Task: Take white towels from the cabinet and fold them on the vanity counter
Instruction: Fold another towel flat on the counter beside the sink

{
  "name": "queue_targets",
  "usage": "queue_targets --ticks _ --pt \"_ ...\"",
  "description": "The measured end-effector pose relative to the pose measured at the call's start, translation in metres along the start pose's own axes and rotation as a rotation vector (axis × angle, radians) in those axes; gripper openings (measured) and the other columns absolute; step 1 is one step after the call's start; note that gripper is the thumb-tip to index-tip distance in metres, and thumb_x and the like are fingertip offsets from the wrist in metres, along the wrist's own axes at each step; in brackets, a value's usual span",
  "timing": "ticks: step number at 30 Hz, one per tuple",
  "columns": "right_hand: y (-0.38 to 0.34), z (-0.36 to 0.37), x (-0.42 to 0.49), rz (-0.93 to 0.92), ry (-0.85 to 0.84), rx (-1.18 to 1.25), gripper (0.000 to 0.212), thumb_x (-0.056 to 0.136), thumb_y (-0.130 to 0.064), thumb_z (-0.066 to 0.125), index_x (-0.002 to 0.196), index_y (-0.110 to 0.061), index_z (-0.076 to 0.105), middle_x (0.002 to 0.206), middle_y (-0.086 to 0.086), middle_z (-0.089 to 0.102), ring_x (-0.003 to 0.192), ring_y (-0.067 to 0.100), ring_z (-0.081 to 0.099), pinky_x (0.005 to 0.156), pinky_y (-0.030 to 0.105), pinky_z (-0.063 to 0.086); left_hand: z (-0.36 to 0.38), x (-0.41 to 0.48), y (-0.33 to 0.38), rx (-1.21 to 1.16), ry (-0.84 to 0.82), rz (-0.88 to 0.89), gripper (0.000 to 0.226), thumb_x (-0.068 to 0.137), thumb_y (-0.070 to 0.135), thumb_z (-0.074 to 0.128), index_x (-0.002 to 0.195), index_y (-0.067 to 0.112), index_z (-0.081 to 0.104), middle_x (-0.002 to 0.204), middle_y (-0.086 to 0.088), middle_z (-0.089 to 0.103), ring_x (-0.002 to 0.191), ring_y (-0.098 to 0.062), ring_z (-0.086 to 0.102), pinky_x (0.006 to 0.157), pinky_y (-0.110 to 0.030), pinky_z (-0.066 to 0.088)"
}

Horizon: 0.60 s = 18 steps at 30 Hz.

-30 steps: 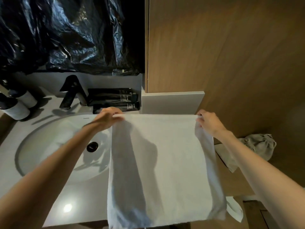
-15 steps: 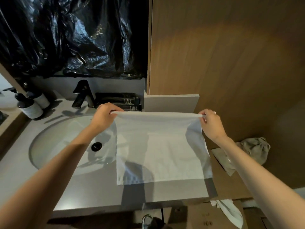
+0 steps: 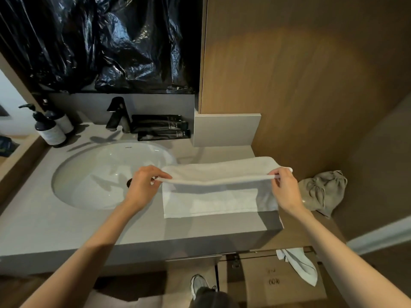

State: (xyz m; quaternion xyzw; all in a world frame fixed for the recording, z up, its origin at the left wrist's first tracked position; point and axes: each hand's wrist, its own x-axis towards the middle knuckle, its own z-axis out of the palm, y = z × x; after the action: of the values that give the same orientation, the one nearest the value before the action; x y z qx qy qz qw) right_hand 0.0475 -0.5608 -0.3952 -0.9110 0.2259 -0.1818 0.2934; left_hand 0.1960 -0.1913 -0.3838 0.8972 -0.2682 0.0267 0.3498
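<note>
Counted are one white towel (image 3: 211,201), two hands (image 3: 142,187) (image 3: 285,190), two pump bottles (image 3: 50,132) (image 3: 61,122), one faucet (image 3: 117,114), one sink (image 3: 100,174), one drawstring bag (image 3: 322,190)

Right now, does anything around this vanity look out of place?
Yes. Crumpled black plastic sheeting covers the wall above the faucet. A white cloth dangles from a gap below the counter's right end; a rumpled beige cloth bag lies on the wooden ledge there.

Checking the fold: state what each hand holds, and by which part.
The white towel. The left hand pinches the left end of its raised edge, the right hand the right end.
</note>
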Motion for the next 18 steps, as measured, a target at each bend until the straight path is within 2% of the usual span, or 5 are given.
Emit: queue_targets --ticks 6,10,12,15,18 --pt "0.020 0.011 -0.027 0.050 -0.073 -0.037 0.012 0.096 -0.005 0.051 0.098 -0.015 0.058 0.099 0.000 0.058 0.082 0.009 0.053 0.064 0.011 0.038 0.022 -0.030 -0.008 -0.016 -0.056 -0.066 0.039 0.081 -0.012 0.059 0.088 0.022 0.077 0.087 0.005 0.065 0.085 -0.017 0.054 0.072 -0.013 0.039" --pt "0.029 0.016 -0.038 0.079 -0.129 -0.089 0.010 0.096 -0.009 0.054 0.097 -0.019 0.056 0.099 -0.001 0.059 0.083 0.009 0.053 0.062 0.009 0.036 0.034 -0.044 -0.015 0.025 -0.118 -0.090 0.038 0.077 -0.012 0.059 0.085 0.021 0.077 0.086 0.005 0.065 0.085 -0.022 0.059 0.081 -0.034 0.048" --pt "0.033 0.019 -0.040 0.087 -0.154 -0.097 0.011 0.095 -0.008 0.054 0.098 -0.019 0.056 0.101 0.000 0.060 0.086 0.011 0.053 0.064 0.013 0.038 0.037 -0.048 -0.019 0.053 -0.144 -0.083 0.036 0.075 -0.010 0.066 0.085 0.022 0.077 0.087 0.003 0.067 0.085 -0.023 0.060 0.082 -0.035 0.049" --pt "0.040 0.022 -0.040 0.127 -0.225 -0.104 0.019 0.094 -0.005 0.049 0.099 -0.020 0.059 0.108 -0.001 0.058 0.095 0.013 0.054 0.073 0.020 0.041 0.040 -0.048 -0.024 0.161 -0.284 -0.085 0.035 0.072 0.001 0.072 0.098 0.024 0.076 0.102 0.000 0.069 0.098 -0.022 0.057 0.088 -0.029 0.044" --pt "0.040 0.021 -0.038 0.161 -0.160 -0.057 0.021 0.095 -0.006 0.044 0.099 -0.017 0.062 0.114 -0.001 0.051 0.100 0.012 0.049 0.079 0.021 0.037 0.046 -0.047 -0.027 0.111 -0.479 -0.266 0.049 0.068 0.019 0.068 0.115 0.033 0.064 0.123 -0.003 0.050 0.119 -0.019 0.040 0.101 -0.031 0.038"
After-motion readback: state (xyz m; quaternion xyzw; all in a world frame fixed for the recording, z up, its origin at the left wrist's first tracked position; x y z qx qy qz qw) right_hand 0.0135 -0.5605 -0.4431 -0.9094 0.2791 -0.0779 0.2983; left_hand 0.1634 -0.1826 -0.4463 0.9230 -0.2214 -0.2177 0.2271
